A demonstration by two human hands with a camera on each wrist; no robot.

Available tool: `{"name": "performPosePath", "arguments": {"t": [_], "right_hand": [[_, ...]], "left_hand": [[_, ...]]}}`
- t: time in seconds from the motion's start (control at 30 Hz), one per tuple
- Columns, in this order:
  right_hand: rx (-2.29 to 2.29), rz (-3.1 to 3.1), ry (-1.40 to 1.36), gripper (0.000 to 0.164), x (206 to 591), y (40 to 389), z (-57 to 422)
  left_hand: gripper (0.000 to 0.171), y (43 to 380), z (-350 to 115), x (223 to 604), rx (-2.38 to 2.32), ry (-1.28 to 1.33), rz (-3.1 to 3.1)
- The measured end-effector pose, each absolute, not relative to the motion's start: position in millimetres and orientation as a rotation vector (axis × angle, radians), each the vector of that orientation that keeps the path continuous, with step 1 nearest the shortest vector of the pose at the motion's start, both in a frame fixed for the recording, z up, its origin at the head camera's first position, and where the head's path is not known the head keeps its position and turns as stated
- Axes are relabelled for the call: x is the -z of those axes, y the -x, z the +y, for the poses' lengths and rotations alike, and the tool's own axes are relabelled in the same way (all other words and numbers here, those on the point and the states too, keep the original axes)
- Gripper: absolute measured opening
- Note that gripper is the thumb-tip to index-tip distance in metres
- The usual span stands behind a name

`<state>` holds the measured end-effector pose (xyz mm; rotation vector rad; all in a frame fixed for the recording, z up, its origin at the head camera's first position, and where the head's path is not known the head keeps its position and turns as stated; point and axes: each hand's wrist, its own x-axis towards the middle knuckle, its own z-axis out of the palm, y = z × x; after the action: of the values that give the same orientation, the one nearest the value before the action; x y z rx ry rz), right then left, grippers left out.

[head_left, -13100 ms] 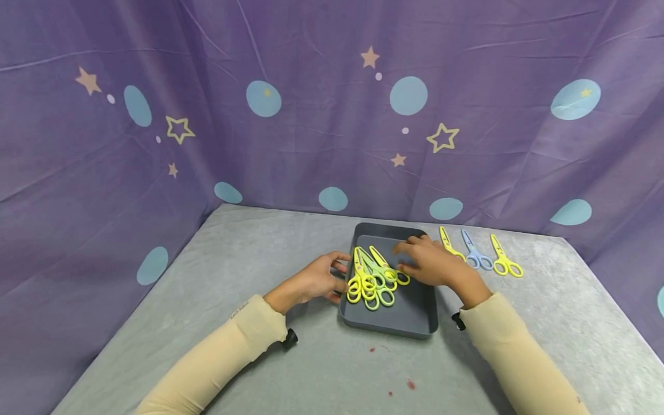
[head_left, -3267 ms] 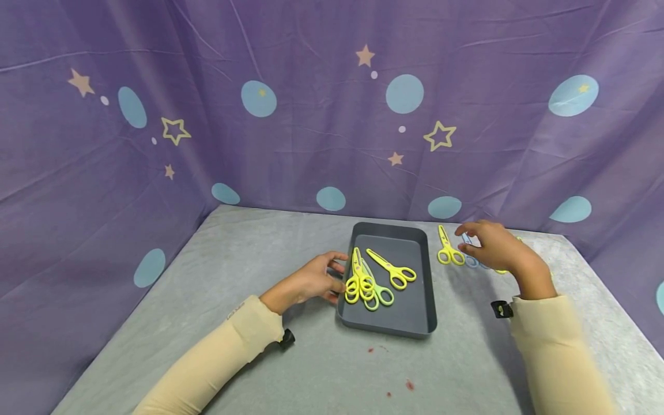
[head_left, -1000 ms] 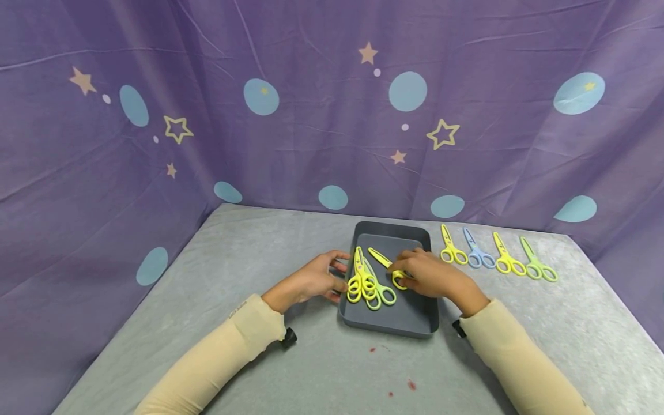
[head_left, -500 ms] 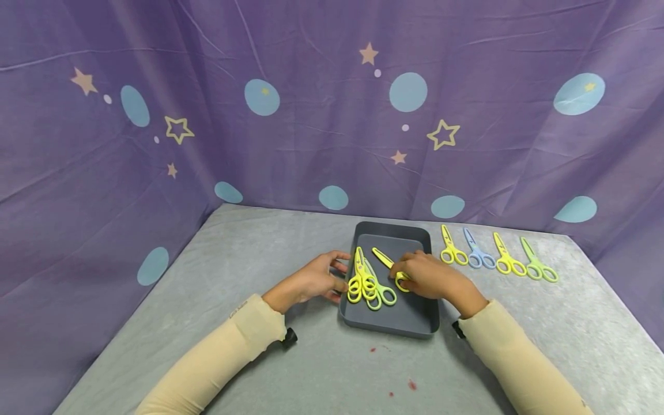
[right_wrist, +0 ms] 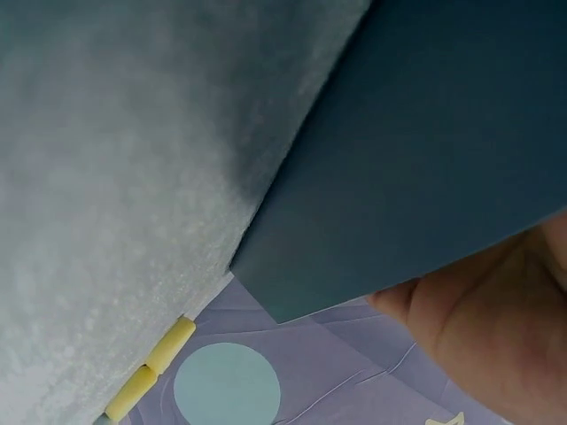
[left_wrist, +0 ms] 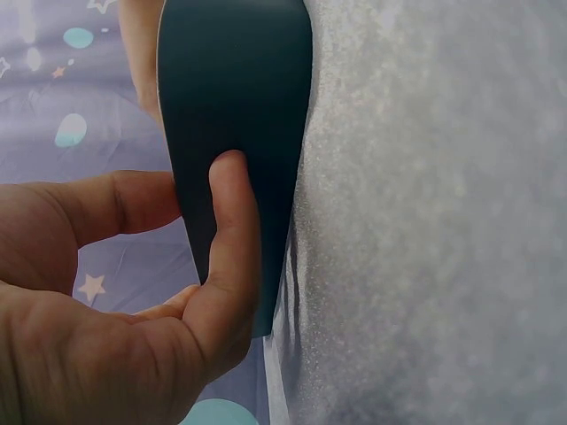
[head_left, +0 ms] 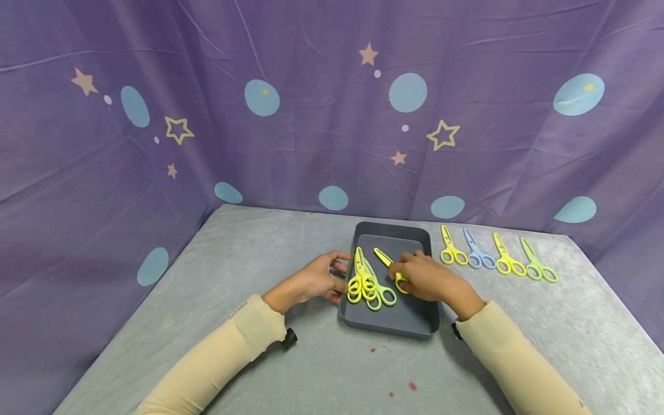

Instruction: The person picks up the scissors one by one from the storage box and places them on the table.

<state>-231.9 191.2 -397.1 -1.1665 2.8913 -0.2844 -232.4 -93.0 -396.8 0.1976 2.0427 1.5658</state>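
A dark grey tray (head_left: pixel 363 323) holds yellow and green scissors. My left hand (head_left: pixel 317 279) holds the tray's left side, one finger lying along the outer wall in the left wrist view. My right hand (head_left: pixel 427 276) reaches inside the tray and grips a pair of yellow scissors (head_left: pixel 383 256) near the handles, partly covering them. Left of these, yellow scissors (head_left: pixel 359 266) overlap green scissors (head_left: pixel 386 295) against the left wall. In the right wrist view the tray wall (right_wrist: pixel 399 177) hides the right fingertips.
On the grey table (head_left: pixel 259 242), right of the tray, a row runs from yellow scissors (head_left: pixel 450 251) through blue scissors (head_left: pixel 477 253) and more yellow scissors (head_left: pixel 505 259) to green scissors (head_left: pixel 536 266). A purple curtain (head_left: pixel 311 150) stands behind.
Over the last second the gripped yellow scissors have shifted slightly right inside the tray. Green scissors joined the row's right end earlier. The left hand has stayed at the tray.
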Motion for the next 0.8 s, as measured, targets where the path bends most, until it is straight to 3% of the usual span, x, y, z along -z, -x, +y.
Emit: {"name": "performPosePath", "arguments": {"t": [0.8], "right_hand": [[0.286,2.853,1.124,0.021,398.6,228.8,189.5]], "left_hand": [[0.076,233.2,-92.4,397.1,-1.565,-0.189,2.034]]}}
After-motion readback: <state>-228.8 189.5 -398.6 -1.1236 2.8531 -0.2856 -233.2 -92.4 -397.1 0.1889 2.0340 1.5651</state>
